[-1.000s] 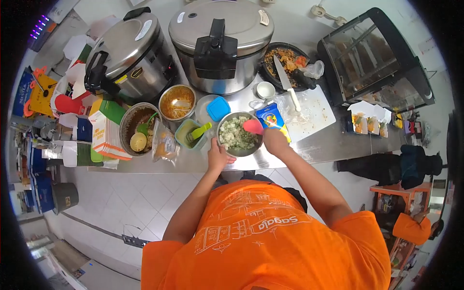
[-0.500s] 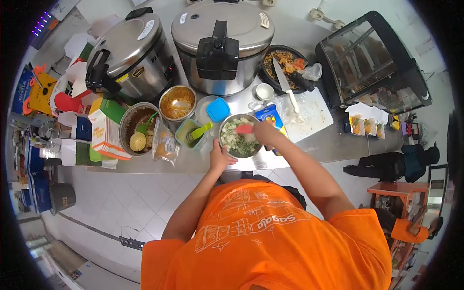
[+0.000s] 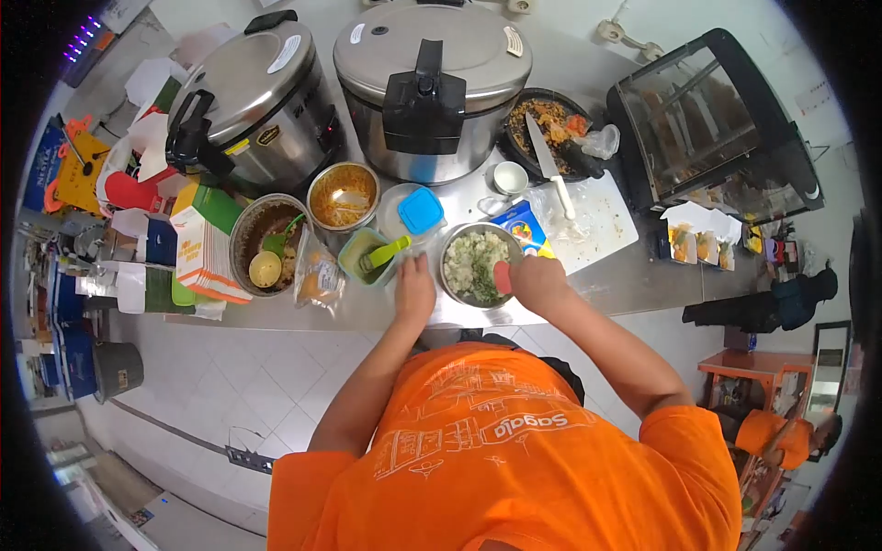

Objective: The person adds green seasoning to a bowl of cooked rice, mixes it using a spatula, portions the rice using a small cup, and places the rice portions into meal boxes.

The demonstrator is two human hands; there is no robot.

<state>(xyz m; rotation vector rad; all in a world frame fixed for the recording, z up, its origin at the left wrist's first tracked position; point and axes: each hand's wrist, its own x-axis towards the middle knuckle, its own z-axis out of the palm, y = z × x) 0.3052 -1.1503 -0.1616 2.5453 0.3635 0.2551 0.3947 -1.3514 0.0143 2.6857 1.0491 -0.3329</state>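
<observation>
A metal bowl [image 3: 447, 283] of white rice mixed with chopped green herbs [image 3: 478, 262] stands at the counter's front edge. My right hand [image 3: 540, 283] is closed on a red spatula [image 3: 503, 277], whose blade is at the bowl's right side. Left of the bowl, apart from it, my left hand [image 3: 416, 289] has its fingers stretched out over the counter. Just beyond those fingers is a clear container [image 3: 354, 246] with a lime-green-handled utensil [image 3: 386, 252] in it. A blue-and-yellow packet [image 3: 525, 228] lies behind the bowl on the right.
Two large rice cookers [image 3: 432, 119] stand at the back. A knife [image 3: 551, 165] lies across a dark mortar [image 3: 514, 138] and white cutting board [image 3: 602, 211]. Left are a pot [image 3: 241, 253] with a ladle, a metal bowl of orange food [image 3: 342, 188] and a blue-lidded container [image 3: 421, 210].
My left hand has let go of the bowl's rim and moved slightly left. My right hand has drawn the spatula from the middle of the rice to the bowl's right side.
</observation>
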